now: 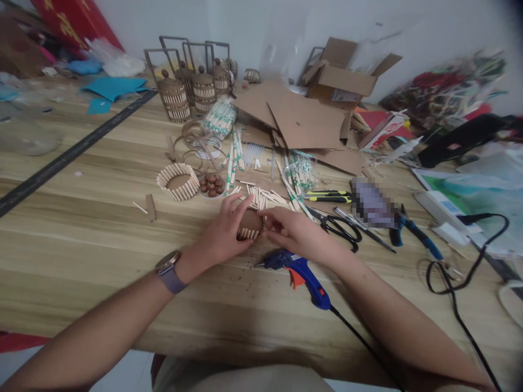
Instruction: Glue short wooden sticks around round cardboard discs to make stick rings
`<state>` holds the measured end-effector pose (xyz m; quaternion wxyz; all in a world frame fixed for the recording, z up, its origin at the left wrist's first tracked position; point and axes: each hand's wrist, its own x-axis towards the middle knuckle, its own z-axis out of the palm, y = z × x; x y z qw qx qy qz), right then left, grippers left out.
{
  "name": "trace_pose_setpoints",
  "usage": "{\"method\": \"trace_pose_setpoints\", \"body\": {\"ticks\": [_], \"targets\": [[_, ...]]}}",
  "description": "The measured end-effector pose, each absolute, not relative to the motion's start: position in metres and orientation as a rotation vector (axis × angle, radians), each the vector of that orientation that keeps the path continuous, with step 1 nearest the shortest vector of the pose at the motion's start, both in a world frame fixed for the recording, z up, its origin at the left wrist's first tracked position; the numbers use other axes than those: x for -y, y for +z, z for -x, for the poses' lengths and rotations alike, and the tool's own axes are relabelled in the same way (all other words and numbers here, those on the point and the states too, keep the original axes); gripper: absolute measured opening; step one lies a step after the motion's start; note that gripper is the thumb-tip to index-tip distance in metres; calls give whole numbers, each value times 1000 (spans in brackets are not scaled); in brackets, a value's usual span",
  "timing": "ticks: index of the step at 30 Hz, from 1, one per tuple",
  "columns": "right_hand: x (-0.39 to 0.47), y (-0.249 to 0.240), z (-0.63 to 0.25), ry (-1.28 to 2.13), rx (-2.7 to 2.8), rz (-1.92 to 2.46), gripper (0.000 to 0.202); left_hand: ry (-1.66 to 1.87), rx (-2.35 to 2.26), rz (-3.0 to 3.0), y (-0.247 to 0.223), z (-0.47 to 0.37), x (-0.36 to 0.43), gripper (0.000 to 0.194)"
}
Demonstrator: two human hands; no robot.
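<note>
Between my hands is a round cardboard piece with short wooden sticks standing along its near edge. My left hand curves around its left side, thumb near the front and fingers at the back. At the right edge, my right hand pinches with thumb and forefinger; whatever is between those fingertips is too small to make out. Just behind lies a pile of cut wooden sticks. A blue hot glue gun with an orange trigger rests on the table below my right hand.
A finished stick ring and a dish of brown beads sit left of the pile. Black scissors, a yellow-black cutter and pliers lie right. Lidded stick-covered containers and cardboard sheets stand behind.
</note>
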<state>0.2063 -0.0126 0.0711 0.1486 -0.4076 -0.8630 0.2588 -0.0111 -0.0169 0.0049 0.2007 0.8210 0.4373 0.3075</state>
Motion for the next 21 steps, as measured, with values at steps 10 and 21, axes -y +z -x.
{"method": "trace_pose_setpoints", "body": {"ticks": [10,21], "targets": [[60,108,-260,824,2617,1534,27,925,-1247,-2286,3,11,21,117],[98,52,-266,1039,2141,1862,13,958,-1324,-2290,3,5,22,112]]}}
